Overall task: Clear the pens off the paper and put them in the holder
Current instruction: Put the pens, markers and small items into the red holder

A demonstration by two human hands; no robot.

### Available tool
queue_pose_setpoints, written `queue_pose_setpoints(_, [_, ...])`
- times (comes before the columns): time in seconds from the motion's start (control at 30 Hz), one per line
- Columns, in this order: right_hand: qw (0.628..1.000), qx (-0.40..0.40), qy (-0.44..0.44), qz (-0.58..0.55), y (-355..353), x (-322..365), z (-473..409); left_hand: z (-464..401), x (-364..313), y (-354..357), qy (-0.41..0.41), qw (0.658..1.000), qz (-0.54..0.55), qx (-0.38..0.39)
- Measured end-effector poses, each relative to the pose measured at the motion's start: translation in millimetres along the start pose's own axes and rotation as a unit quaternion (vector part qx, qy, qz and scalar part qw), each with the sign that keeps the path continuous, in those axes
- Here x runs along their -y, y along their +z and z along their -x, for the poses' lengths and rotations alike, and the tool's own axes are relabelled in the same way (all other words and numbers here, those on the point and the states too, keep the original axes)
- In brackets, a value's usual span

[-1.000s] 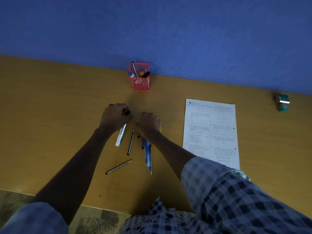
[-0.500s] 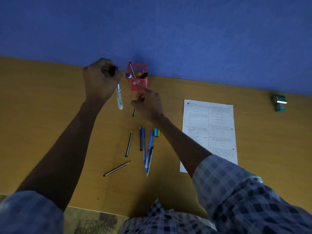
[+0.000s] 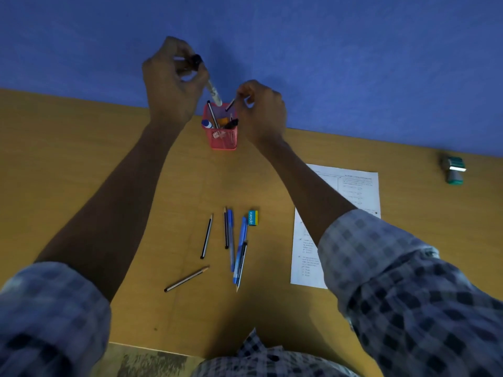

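Over red holder [image 3: 221, 137], left hand [image 3: 174, 80] pinching marker [image 3: 214, 93], right hand [image 3: 261, 110] pinching pen [image 3: 230, 104]

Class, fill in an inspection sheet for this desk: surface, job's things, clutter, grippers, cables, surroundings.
Surface: wooden desk, paper at right with no pens on it.
Job's things: red mesh holder partly filled; loose pens on the desk.
Clutter: eraser; green stamp.
Grippers: left hand lowers a white marker into the holder; right hand holds a thin dark pen.
Cables: nothing seen.
Surroundings: blue wall.
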State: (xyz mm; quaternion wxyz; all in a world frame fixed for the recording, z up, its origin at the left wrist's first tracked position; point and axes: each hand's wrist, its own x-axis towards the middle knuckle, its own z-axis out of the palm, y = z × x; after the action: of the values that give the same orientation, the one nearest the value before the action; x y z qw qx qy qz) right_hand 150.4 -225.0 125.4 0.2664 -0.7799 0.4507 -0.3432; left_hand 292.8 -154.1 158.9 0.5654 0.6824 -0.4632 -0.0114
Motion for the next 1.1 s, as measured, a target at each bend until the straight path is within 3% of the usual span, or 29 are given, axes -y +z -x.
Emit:
queue_pose_setpoints(0.4, [0.992,0.103,0.0,0.079,25,-21,-5,20,43,33,-0.02,0.974,-0.189,0.125])
queue_pose_setpoints(0.87, [0.993,0.103,-0.019,0.046,12,-48,64,82,40,2,-0.039,0.978,-0.197,0.063])
queue_pose_setpoints(1.1, [0.958,0.271,0.051,0.081,20,-57,112,147,47,-7,-0.151,0.934,-0.263,0.186])
